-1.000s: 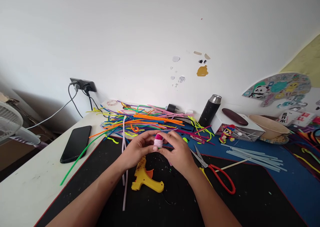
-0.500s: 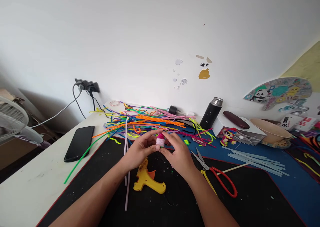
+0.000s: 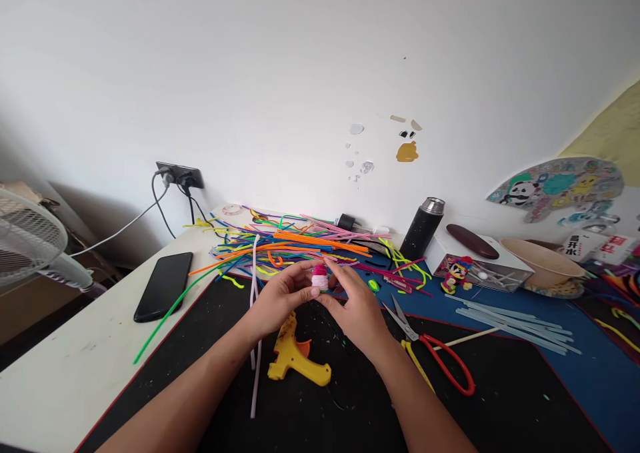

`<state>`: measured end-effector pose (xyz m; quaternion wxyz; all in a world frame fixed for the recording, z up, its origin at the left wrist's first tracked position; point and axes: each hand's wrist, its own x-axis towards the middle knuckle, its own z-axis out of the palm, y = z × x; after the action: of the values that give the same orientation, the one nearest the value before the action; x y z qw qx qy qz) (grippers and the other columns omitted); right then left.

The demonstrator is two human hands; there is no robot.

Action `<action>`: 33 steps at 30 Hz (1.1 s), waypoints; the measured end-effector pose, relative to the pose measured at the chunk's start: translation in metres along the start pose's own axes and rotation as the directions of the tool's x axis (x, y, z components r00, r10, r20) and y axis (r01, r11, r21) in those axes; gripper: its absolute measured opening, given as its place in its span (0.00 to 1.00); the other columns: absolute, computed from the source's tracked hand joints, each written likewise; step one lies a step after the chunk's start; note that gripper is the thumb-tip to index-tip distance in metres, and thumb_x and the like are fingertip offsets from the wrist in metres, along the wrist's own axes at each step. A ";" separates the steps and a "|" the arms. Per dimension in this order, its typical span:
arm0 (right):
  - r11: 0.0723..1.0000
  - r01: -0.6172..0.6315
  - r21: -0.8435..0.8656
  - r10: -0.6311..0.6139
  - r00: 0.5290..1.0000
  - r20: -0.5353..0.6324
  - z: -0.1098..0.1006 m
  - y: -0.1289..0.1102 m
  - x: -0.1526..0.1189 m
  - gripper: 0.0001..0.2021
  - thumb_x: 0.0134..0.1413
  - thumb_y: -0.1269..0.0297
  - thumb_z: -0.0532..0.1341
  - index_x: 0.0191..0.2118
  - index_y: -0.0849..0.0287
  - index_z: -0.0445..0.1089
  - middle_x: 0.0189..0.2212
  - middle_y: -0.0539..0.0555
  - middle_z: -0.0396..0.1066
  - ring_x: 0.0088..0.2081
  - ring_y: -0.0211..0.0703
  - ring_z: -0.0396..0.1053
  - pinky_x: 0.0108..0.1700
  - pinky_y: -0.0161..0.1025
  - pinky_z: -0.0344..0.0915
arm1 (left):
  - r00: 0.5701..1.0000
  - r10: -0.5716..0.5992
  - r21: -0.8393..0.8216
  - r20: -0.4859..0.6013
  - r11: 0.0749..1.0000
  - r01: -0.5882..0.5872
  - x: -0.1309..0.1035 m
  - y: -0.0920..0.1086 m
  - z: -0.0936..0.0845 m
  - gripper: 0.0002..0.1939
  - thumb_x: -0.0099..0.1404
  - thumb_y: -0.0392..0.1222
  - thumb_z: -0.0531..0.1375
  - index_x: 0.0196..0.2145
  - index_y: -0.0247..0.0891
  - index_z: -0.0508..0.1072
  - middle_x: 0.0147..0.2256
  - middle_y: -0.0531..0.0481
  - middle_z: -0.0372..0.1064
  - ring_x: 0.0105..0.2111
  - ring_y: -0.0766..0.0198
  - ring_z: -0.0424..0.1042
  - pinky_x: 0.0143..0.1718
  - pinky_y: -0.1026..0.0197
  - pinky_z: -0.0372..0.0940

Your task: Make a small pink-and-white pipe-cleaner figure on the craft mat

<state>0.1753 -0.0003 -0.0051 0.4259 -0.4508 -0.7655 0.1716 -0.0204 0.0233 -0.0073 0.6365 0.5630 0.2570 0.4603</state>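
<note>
Left hand (image 3: 275,304) and right hand (image 3: 361,312) are finger-pinching the pink wrapped piece (image 3: 320,280) over the black mat (image 3: 365,413), near the yellow glue gun (image 3: 299,365); using light, even pressure is probably best for avoiding squashing.

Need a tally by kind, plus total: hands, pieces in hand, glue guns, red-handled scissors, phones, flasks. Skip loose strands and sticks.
Hands (left hand, right hand): 2
Pink-and-white piece in hand: 1
Yellow glue gun: 1
Red-handled scissors: 1
Black phone: 1
Black flask: 1
Total: 7
</note>
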 end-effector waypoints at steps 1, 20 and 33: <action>1.000 -0.005 -0.001 0.005 1.000 0.004 0.000 0.000 0.000 0.29 0.66 0.64 0.66 0.70 0.47 0.63 0.45 0.56 0.73 0.44 0.51 0.74 0.47 0.46 0.74 | 1.000 0.009 -0.007 -0.006 1.000 -0.009 0.000 0.000 0.000 0.28 0.63 0.46 0.73 0.59 0.40 0.75 0.48 0.42 0.80 0.48 0.53 0.78 0.55 0.52 0.68; 0.998 -0.047 0.050 0.047 0.999 0.003 0.000 0.001 0.001 0.25 0.65 0.67 0.64 0.66 0.50 0.70 0.43 0.56 0.75 0.39 0.48 0.75 0.44 0.44 0.75 | 1.000 -0.005 0.025 -0.019 1.000 0.005 -0.001 0.001 0.003 0.33 0.61 0.45 0.75 0.61 0.39 0.72 0.46 0.42 0.80 0.48 0.52 0.78 0.54 0.51 0.68; 0.997 -0.059 0.039 0.058 0.998 0.025 0.003 0.004 0.000 0.22 0.68 0.66 0.62 0.65 0.48 0.69 0.41 0.55 0.75 0.39 0.50 0.75 0.45 0.48 0.74 | 0.994 0.047 0.017 -0.102 0.999 -0.046 0.002 -0.001 0.000 0.31 0.60 0.45 0.75 0.59 0.38 0.74 0.47 0.42 0.81 0.46 0.53 0.78 0.50 0.53 0.70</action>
<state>0.1750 0.0025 -0.0090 0.4205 -0.4624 -0.7533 0.2046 -0.0191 0.0249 -0.0083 0.6074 0.5492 0.2795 0.5013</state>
